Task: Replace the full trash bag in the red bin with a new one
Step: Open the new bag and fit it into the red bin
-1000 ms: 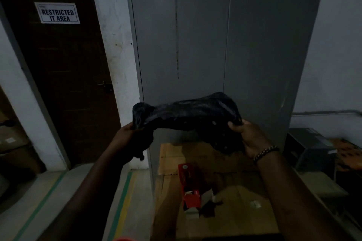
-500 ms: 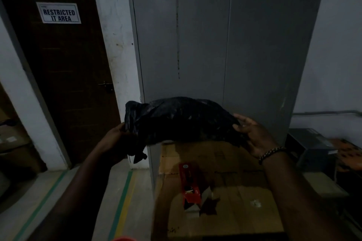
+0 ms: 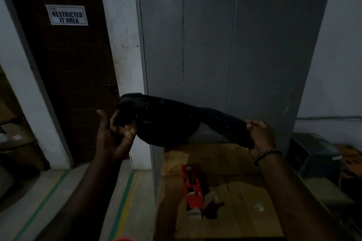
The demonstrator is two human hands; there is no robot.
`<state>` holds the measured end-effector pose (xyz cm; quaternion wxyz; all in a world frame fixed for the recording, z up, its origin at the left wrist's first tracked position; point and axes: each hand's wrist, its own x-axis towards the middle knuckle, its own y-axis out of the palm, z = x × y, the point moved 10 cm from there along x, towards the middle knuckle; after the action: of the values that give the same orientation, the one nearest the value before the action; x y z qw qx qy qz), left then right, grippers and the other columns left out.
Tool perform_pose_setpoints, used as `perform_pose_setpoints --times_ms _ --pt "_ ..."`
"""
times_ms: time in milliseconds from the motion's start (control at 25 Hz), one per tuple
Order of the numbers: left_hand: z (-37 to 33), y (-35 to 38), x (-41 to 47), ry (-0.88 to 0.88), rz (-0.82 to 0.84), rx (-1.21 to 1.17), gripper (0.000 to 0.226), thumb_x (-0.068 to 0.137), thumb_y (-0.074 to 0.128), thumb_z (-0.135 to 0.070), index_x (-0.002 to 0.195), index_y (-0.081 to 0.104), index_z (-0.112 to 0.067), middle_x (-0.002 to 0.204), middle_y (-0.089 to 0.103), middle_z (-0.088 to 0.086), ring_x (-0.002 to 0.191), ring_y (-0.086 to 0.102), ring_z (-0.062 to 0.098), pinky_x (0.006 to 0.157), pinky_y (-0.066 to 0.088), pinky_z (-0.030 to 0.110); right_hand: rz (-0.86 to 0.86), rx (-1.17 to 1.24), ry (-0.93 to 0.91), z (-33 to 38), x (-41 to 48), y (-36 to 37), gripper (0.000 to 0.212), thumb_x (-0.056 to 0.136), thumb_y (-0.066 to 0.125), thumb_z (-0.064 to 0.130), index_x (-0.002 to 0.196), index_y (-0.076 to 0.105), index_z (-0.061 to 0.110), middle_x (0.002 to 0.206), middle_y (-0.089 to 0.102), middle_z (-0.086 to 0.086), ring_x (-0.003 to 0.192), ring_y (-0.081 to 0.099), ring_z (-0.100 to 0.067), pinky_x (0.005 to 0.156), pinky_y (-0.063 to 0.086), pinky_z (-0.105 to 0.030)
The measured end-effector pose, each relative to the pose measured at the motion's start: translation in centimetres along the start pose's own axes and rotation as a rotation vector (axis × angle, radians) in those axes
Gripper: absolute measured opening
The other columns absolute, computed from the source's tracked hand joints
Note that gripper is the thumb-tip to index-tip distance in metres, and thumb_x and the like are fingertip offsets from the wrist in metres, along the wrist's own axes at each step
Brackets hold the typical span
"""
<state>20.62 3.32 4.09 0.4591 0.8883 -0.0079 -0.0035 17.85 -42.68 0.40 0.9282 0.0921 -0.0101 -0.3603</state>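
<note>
Black bag (image 3: 168, 121), crumpled: is hanging stretched in the air before the grey cabinet (image 3: 215, 45), above a carton (image 3: 244, 201) carrying a red box (image 3: 193, 188), the left hand (image 3: 115, 137) grasping its left end with curled fingers, the right hand (image 3: 261, 135) pinching its right end.

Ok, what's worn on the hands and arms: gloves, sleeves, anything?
No gloves on left hand or right hand, no sleeves in view. The right wrist wears a bracelet of dark and light beads; the left wrist is bare.
</note>
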Motion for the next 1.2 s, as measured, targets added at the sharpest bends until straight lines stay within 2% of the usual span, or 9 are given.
perform_pose_setpoints --times_ms 120,320,440,560,760,840,1000,1120,1200 --pt "1.4 1.2 0.4 0.033 0.093 -0.072 0.080 0.085 0.063 -0.063 0.148 0.038 -0.021 0.144 0.051 0.020 0.130 0.054 0.038 0.115 0.037 0.050 0.031 -0.077 -0.048 -0.3 -1.1 1.2 0.020 0.094 0.058 0.006 0.086 0.070 0.019 0.103 0.071 -0.011 0.100 0.067 -0.034 0.088 0.058 -0.055" --pt "7.7 4.6 -0.7 -0.167 0.230 0.445 0.050 0.088 0.060 -0.049 0.133 0.052 -0.027 0.137 0.056 0.008 0.123 0.059 0.032 0.109 0.044 0.052 0.313 -0.295 -0.238 -1.2 -5.4 6.3 0.020 0.096 0.063 0.007 0.089 0.068 0.024 0.104 0.071 -0.004 0.099 0.068 -0.027 0.082 0.059 -0.046" --pt "10.2 5.0 -1.0 -0.262 0.169 0.594 0.029 0.094 0.062 -0.041 0.117 0.058 -0.024 0.124 0.061 0.007 0.116 0.061 0.030 0.107 0.047 0.048 0.465 -0.389 -0.295 -2.4 -8.5 8.5 0.023 0.098 0.060 0.006 0.093 0.067 0.028 0.107 0.072 -0.005 0.088 0.069 -0.026 0.074 0.058 -0.042" --pt "10.9 4.2 0.0 -0.288 0.089 0.518 0.044 0.093 0.063 -0.044 0.126 0.061 -0.015 0.125 0.067 0.011 0.116 0.063 0.032 0.095 0.054 0.043 0.614 -0.428 -0.304 -2.9 -11.0 9.4 0.019 0.096 0.062 0.001 0.098 0.068 0.019 0.100 0.073 -0.004 0.068 0.070 -0.025 0.054 0.058 -0.037" --pt "10.3 0.7 2.1 -0.226 -0.098 0.449 0.049 0.092 0.068 -0.026 0.133 0.057 -0.001 0.127 0.065 0.021 0.111 0.066 0.039 0.099 0.053 0.049 1.059 -0.646 -0.270 -5.6 -14.8 10.3 0.025 0.088 0.073 0.005 0.097 0.071 0.028 0.098 0.072 -0.003 0.083 0.070 -0.015 0.073 0.060 -0.047" --pt "9.7 0.8 1.8 -0.122 -0.134 0.492 0.042 0.091 0.070 -0.017 0.128 0.060 -0.002 0.121 0.068 0.020 0.106 0.068 0.038 0.098 0.054 0.050 1.028 -0.809 -0.295 -5.7 -14.6 10.1 0.021 0.087 0.075 0.012 0.090 0.070 0.032 0.092 0.073 -0.002 0.079 0.071 -0.016 0.070 0.061 -0.041" --pt "9.5 3.5 0.3 -0.022 -0.075 0.673 0.049 0.074 0.087 -0.026 0.115 0.069 -0.006 0.110 0.074 0.014 0.100 0.072 0.031 0.090 0.059 0.048 0.488 -0.776 -0.633 1.4 -13.1 9.6 0.009 0.089 0.072 0.025 0.088 0.066 0.032 0.091 0.069 0.010 0.086 0.065 -0.007 0.076 0.054 -0.030" --pt "11.0 5.8 -1.7 -0.029 0.026 0.737 0.040 0.078 0.084 -0.031 0.109 0.071 -0.008 0.104 0.076 0.010 0.093 0.075 0.022 0.082 0.062 0.036 0.715 -0.479 -0.531 2.6 -16.0 12.6 0.041 0.085 0.079 0.028 0.121 0.059 0.033 0.111 0.065 0.020 0.104 0.063 0.002 0.084 0.054 -0.019" --pt "12.4 7.3 -2.8 -0.087 0.150 0.630 0.035 0.088 0.073 -0.029 0.116 0.067 -0.009 0.107 0.074 0.010 0.098 0.073 0.021 0.085 0.060 0.034 0.752 -0.444 -0.539 3.0 -17.0 13.8 0.050 0.083 0.080 0.022 0.125 0.057 0.036 0.109 0.062 0.029 0.103 0.061 0.010 0.080 0.053 -0.012"
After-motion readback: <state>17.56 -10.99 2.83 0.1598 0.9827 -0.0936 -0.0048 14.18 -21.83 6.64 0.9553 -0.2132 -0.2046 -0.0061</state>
